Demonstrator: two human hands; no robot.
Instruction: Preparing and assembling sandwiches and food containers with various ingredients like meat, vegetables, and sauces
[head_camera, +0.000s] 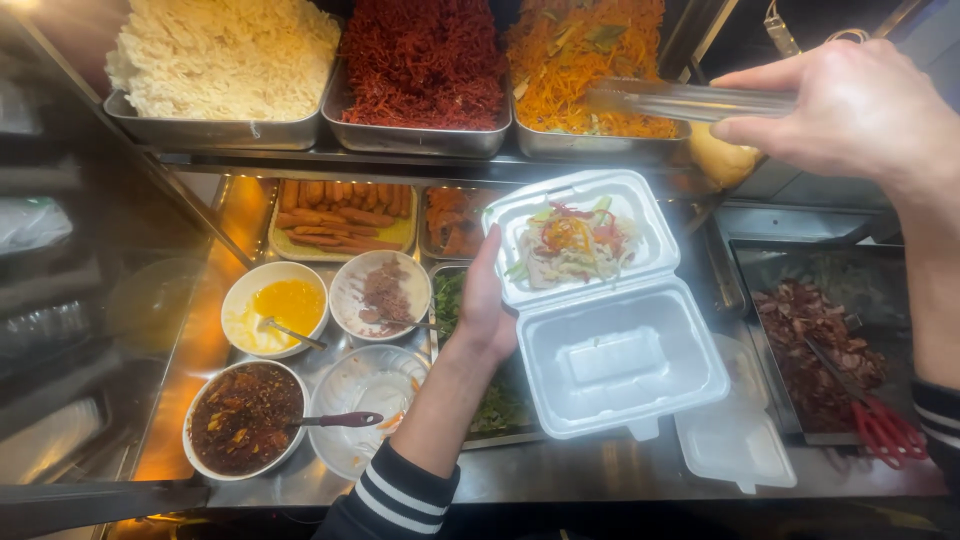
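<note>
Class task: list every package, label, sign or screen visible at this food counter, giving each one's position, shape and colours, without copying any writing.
Open foam clamshell box: white, hinged, rectangular, held up by the left hand at centre; far half holds mixed shredded salad, near half bare.
Second foam container: white, lying on the steel counter beneath the box's right corner, partly hidden.
Labels, signs, screens: none visible.

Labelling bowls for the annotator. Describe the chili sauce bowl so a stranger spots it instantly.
Start at the open white foam box held by the left hand. Left of it sit four round bowls on the steel counter. The chili sauce bowl is nearest and leftmost, the only one with dark reddish-brown chunky sauce, a dark-handled spoon resting on its rim.
</note>
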